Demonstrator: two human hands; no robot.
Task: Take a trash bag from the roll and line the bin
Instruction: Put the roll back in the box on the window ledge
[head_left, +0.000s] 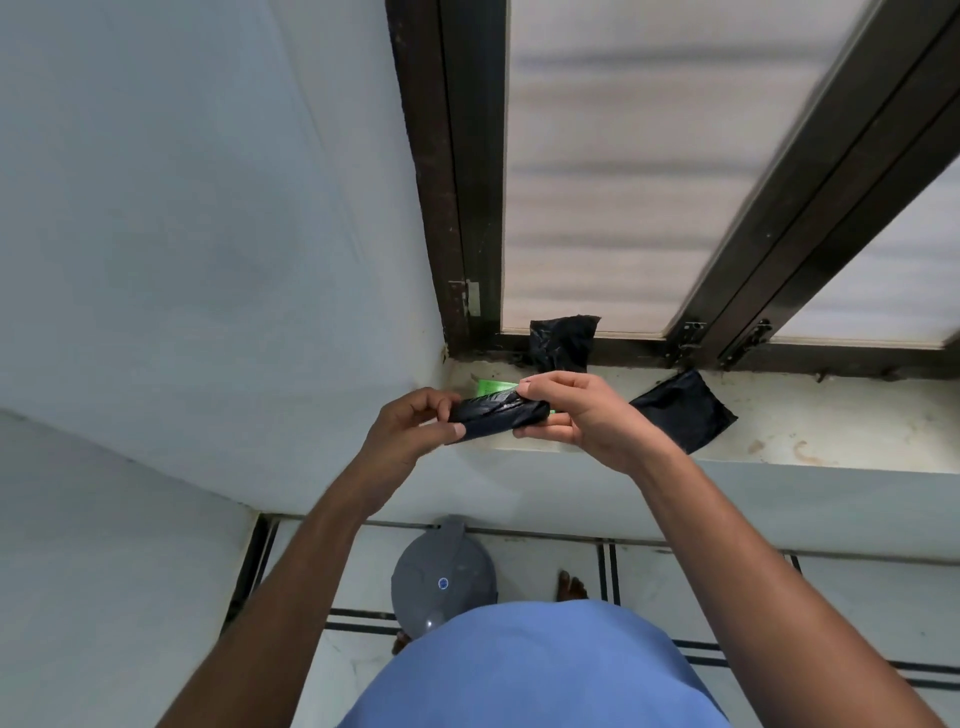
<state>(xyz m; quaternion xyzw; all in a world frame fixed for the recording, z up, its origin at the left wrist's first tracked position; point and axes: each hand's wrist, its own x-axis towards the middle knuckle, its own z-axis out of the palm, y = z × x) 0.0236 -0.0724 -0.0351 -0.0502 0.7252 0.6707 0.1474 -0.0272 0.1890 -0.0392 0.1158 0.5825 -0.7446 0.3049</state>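
Roll: mid-frame, my left hand and right hand curl round its ends.
Writing: none readable.

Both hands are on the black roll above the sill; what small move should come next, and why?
Probably peel one bag's free edge off the roll of black bags: left hand and right hand both grip it, nothing is unrolled, and the grey bin has its lid shut.

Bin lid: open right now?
No, the grey bin on the floor below the hands has its lid down, while the left hand and right hand both grip the black bag roll.
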